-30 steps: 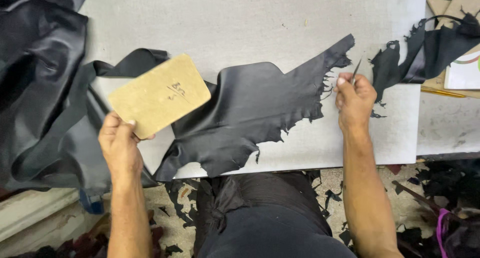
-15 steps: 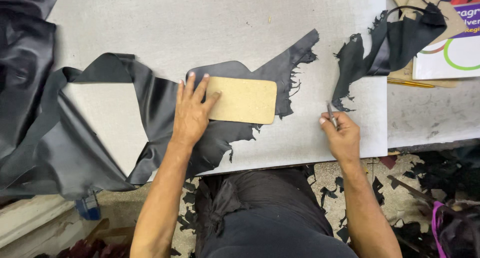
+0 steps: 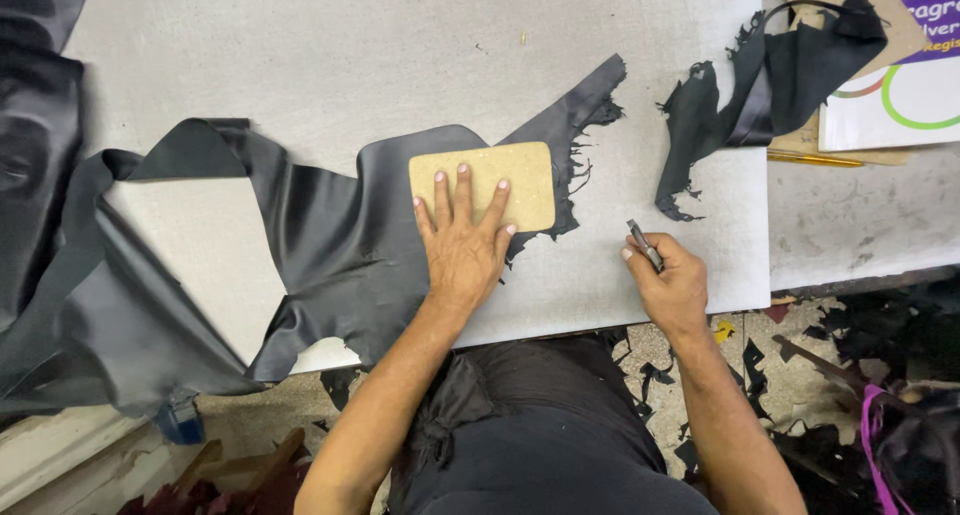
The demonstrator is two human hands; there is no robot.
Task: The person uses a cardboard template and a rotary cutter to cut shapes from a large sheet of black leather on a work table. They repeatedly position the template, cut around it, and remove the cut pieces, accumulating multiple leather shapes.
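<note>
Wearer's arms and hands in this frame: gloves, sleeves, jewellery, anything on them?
Nothing worn. The left hand and right hand are bare, no gloves, no visible rings or watch. Both forearms are uncovered up to the frame edge, no sleeves in view. Fingernails are short.

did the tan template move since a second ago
Yes. The template went right along the black leather, from its left part, tilted, to lie flat by the ragged right edge, pressed by the left hand.

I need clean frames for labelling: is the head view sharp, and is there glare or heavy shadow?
Head view: sharp and evenly lit; soft sheen on the black leather sheet; tan rounded cardboard template under the left hand casts little shadow; right hand and its thin metal tool unblurred.
</note>
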